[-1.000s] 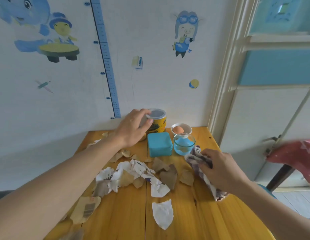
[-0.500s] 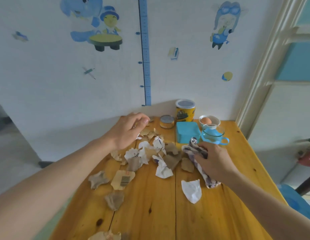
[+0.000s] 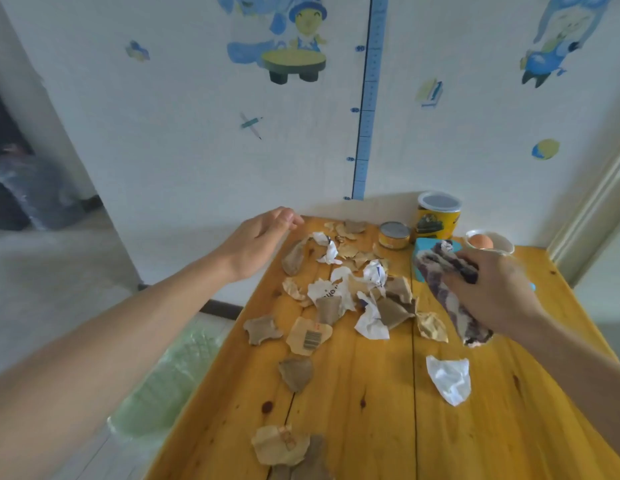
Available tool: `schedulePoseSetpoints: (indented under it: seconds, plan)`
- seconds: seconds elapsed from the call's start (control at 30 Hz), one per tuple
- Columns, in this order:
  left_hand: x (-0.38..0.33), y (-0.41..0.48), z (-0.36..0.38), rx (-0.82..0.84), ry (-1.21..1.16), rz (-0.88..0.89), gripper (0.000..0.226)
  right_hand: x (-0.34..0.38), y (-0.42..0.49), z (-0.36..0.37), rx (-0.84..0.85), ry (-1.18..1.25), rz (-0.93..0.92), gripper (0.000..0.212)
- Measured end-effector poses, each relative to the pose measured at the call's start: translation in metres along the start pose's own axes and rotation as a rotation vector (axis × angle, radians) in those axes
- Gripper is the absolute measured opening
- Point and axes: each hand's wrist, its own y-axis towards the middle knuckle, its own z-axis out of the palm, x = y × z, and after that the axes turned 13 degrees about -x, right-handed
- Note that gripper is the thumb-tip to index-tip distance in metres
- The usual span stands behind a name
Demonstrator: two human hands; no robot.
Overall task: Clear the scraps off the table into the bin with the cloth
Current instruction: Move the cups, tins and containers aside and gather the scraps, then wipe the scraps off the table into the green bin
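On the wooden table (image 3: 370,427), torn paper scraps (image 3: 350,296) lie scattered from the far edge to the near edge, densest at the centre. Right hand (image 3: 492,292): fingers closed around a bunched purple-and-white cloth (image 3: 443,275), held above the table's right side, its tail hanging towards the surface. Left hand (image 3: 263,237): fingers loosely curled, holding nothing, at the table's far-left corner. Bin (image 3: 170,379): green-lined, on the floor against the table's left edge.
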Motion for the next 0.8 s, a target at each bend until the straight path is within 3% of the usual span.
schedulePoseSetpoints:
  seconds: [0.17,0.3,0.37,0.47,0.57,0.8]
  plan:
    - [0.019,-0.004,-0.006,0.029,0.020,-0.026,0.063,0.032,0.015,0.023,0.023,0.077,-0.018,0.009]
    - [0.060,-0.002,-0.015,-0.058,0.159,-0.065,0.035,0.055,0.029,0.047,0.072,0.118,0.010,0.008]
    - [0.103,-0.011,-0.020,-0.129,0.234,-0.182,0.037,0.065,0.036,0.057,0.084,0.134,0.015,0.008]
    - [0.192,-0.041,-0.026,-0.225,0.298,-0.491,0.042,0.070,0.043,0.066,0.092,0.145,0.028,0.011]
    - [0.266,-0.079,-0.027,-0.230,0.377,-0.740,0.051,0.073,0.048,0.072,0.104,0.123,0.025,0.008]
    - [0.326,-0.164,-0.023,-0.173,0.594,-0.978,0.078,0.082,0.051,0.081,0.092,0.092,-0.013,0.003]
